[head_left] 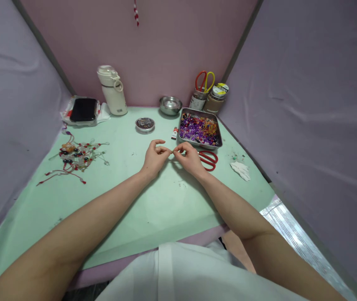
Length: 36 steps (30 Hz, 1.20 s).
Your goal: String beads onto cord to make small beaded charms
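My left hand [156, 159] and my right hand [189, 158] meet fingertip to fingertip over the middle of the green table [134, 217]. Each pinches thumb against index finger, on something too small to make out. Just right of my right hand lie red-handled scissors [209, 160], their blades hidden by the hand. Behind it stands a metal tray [201, 144] of purple and mixed beads with orange cord. A small red and white tube [174, 133] lies by the tray's left side.
Beaded strings [75, 156] lie at left. Along the back are a phone [84, 109], a bottle [116, 98], a round container [145, 124], a steel bowl [170, 106], a jar [215, 102] and a scissors holder [197, 100]. Crumpled tissue [240, 170] lies at right.
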{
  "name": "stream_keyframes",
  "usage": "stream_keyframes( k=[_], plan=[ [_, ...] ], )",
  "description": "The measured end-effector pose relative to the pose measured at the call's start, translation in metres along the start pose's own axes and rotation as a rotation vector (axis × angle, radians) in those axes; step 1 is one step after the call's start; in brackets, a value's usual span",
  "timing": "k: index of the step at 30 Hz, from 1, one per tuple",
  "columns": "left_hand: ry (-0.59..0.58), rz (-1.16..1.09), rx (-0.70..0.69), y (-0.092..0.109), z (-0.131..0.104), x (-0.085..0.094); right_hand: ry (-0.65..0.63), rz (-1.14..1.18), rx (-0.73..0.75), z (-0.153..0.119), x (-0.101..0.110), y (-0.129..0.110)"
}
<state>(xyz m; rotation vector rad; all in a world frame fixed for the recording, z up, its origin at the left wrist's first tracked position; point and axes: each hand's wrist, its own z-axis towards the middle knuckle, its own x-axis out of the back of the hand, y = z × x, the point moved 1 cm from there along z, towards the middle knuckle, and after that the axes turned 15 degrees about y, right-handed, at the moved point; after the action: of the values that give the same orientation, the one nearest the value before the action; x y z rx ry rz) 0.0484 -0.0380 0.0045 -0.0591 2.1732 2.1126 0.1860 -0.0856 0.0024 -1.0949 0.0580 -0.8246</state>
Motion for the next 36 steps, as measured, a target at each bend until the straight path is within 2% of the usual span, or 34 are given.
stream_keyframes(
  k=[4, 11, 14, 19, 27, 36],
  plan=[
    [-0.005, -0.044, -0.008, -0.002, 0.001, 0.0, 0.008, -0.009, -0.046, 0.0, -0.001, 0.002],
    [-0.024, -0.11, -0.051, -0.005, 0.002, 0.0, -0.048, 0.062, -0.264, -0.003, -0.004, -0.004],
    [-0.029, -0.135, -0.015, -0.006, 0.003, -0.001, -0.071, 0.079, -0.311, -0.002, -0.002, -0.008],
    [-0.001, -0.146, 0.045, -0.006, 0.004, -0.001, -0.075, 0.087, -0.334, 0.001, 0.004, -0.012],
    [-0.103, -0.084, 0.074, -0.004, 0.0, -0.001, -0.007, 0.093, -0.259, 0.002, 0.003, -0.007],
    [-0.104, -0.103, 0.092, -0.005, 0.004, -0.001, -0.023, 0.123, -0.283, 0.002, 0.003, -0.006]
  ],
)
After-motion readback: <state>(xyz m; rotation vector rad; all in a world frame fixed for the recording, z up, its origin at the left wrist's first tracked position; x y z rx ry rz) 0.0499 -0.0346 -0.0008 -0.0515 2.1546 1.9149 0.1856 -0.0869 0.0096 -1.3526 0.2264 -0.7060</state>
